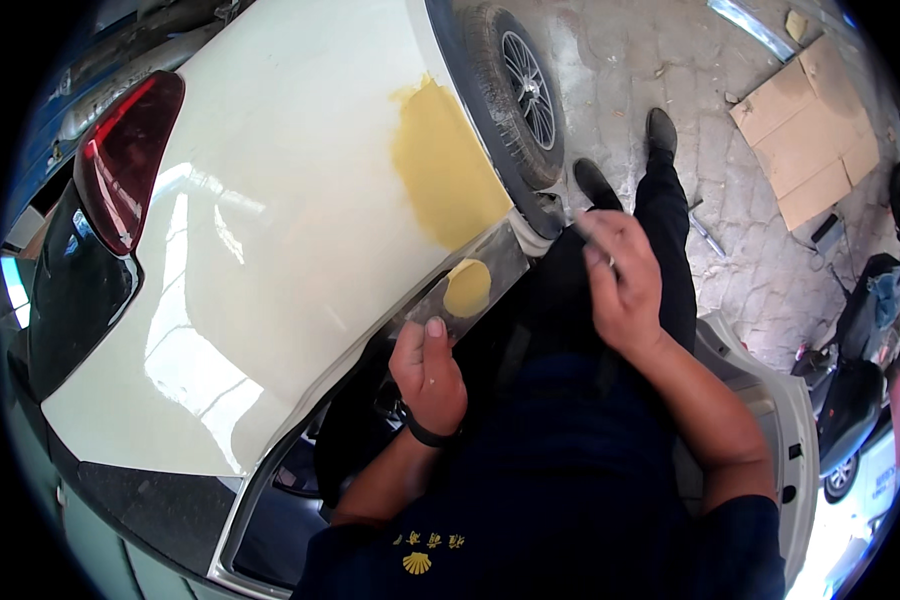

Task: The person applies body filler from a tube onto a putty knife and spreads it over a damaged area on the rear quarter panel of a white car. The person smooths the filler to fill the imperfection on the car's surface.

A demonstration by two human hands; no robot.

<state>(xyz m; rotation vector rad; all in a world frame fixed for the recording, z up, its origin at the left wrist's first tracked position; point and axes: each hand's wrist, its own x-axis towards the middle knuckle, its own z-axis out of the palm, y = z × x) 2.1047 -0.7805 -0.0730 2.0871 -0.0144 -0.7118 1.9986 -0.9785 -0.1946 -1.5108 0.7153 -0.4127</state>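
A flat, greyish rectangular plate is gripped at its near end by my left hand, the thumb lying on top. On the plate sits a round dab of yellow putty. Just beyond it, a broad patch of yellow filler covers part of the white car panel, next to the wheel arch. My right hand is raised to the right of the plate, apart from it, with bent fingers. Its fingertips are smeared by motion, so whether anything is between them is hidden.
The car's wheel stands beyond the panel, and a red tail light is at the left. An open car door is at my right. Flattened cardboard and a thin metal tool lie on the paved floor.
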